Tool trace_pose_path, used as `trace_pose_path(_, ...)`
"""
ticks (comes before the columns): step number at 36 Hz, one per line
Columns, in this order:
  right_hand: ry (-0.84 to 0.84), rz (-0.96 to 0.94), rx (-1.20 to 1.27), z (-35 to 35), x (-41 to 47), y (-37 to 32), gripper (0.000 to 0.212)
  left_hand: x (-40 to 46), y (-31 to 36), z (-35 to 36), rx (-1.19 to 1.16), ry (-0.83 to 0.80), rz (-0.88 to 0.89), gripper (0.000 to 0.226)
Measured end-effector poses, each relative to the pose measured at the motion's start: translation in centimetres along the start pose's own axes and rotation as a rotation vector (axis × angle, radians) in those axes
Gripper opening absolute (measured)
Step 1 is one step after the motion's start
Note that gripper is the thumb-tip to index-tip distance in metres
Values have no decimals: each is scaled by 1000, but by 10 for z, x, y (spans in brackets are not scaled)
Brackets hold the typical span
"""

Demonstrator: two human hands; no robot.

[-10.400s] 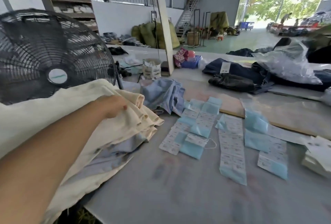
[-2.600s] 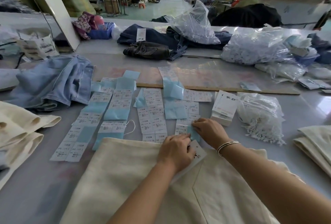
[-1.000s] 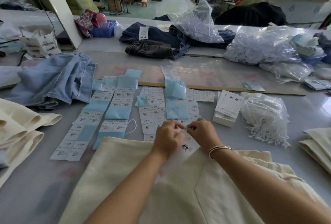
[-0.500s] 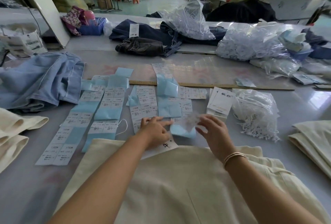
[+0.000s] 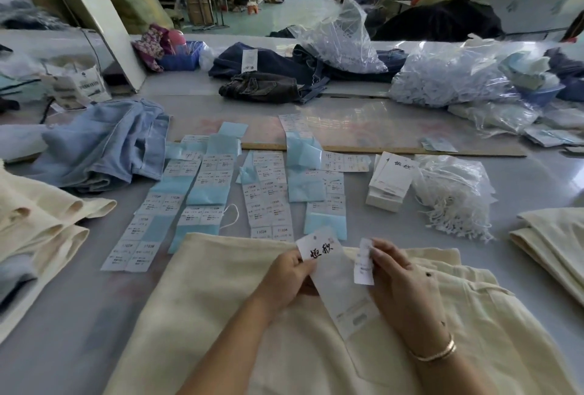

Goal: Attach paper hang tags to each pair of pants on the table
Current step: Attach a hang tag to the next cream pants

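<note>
A cream pair of pants (image 5: pixel 221 315) lies flat on the table in front of me. My left hand (image 5: pixel 286 277) grips a long white paper hang tag (image 5: pixel 335 281) with black characters, held just above the cream cloth. My right hand (image 5: pixel 401 284) pinches a small white printed sticker (image 5: pixel 363 263) right beside the tag's right edge. Beyond my hands lie rows of sticker sheets on blue backing (image 5: pixel 205 192). A stack of white hang tags (image 5: pixel 390 179) stands to the right of them, next to a bag of white strings (image 5: pixel 452 195).
Folded cream pants lie at the left (image 5: pixel 34 221) and right edge (image 5: pixel 553 236). Light blue jeans (image 5: pixel 104 145) are bunched at the left, dark jeans (image 5: pixel 262 86) at the back. Plastic bags (image 5: pixel 448 75) fill the back right. A wooden ruler (image 5: pixel 410 150) crosses the table.
My right hand has peeled a sticker off a sheet and brought it back. My left hand has lifted the hang tag from the cream pants and turned it upright next to the sticker.
</note>
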State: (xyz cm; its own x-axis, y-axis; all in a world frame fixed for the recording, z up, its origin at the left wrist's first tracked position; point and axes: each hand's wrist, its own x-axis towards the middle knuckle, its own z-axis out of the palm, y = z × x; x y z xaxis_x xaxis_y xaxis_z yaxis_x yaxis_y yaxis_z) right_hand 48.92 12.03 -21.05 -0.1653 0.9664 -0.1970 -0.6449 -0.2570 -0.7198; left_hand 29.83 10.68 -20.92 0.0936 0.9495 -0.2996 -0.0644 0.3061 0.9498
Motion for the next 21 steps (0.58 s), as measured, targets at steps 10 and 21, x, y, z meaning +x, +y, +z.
trace_pose_path(10, -66, -195, -866, 12, -2, 18, 36, 7, -1, 0, 32, 64, 2, 24)
trace_pose_path(21, -18, -256, -974, 15, 8, 27, 45, 4, -3, 0, -8, -8, 68, 18)
